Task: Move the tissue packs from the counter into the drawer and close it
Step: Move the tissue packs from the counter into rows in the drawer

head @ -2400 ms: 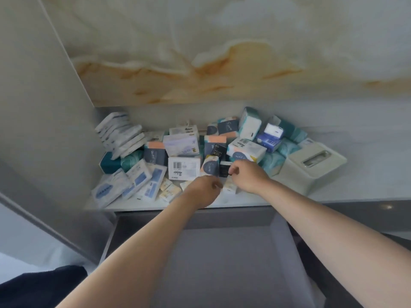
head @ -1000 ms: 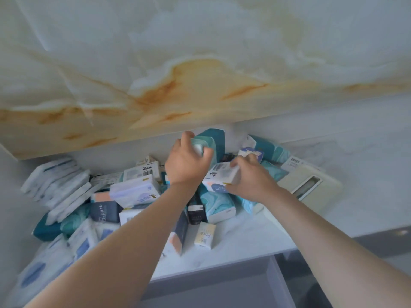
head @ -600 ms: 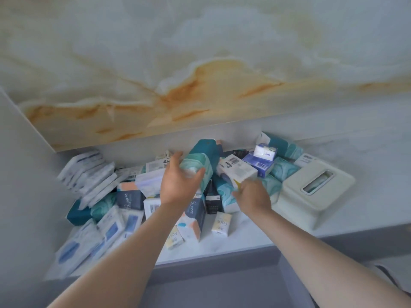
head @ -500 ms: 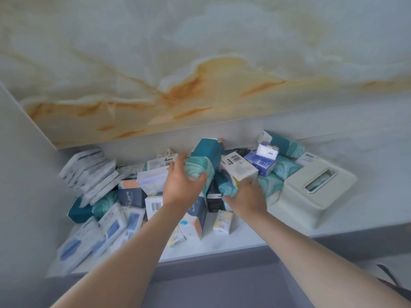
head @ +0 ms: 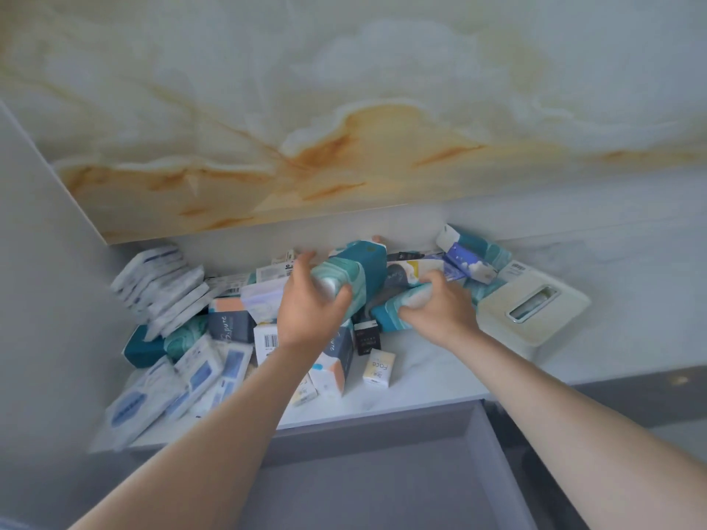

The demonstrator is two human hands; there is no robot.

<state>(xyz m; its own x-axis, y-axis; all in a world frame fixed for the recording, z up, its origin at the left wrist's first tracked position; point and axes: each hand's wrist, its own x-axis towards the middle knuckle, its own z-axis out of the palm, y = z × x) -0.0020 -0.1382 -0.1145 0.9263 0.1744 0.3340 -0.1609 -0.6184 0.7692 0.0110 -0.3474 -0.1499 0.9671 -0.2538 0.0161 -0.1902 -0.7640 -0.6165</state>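
Observation:
A heap of several tissue packs covers the white counter (head: 432,380). My left hand (head: 308,315) grips a teal tissue pack (head: 354,269) by its near end, raised above the heap. My right hand (head: 440,311) is closed on a second teal tissue pack (head: 398,306) lying low on the counter. Under the counter edge the grey drawer (head: 382,483) stands open, with nothing visible inside. A small yellow pack (head: 378,367) lies alone near the counter's front.
A white tissue box (head: 531,304) stands at the right of the heap. Flat white packs (head: 160,281) lean stacked at the left, blue-and-white ones (head: 172,388) lie at the front left. A grey wall panel (head: 42,300) closes the left side; marble backsplash behind.
My right hand has dropped from the white barcoded pack onto the low teal pack. My left hand keeps its teal pack, pulled slightly nearer. The view has tilted down, showing more drawer.

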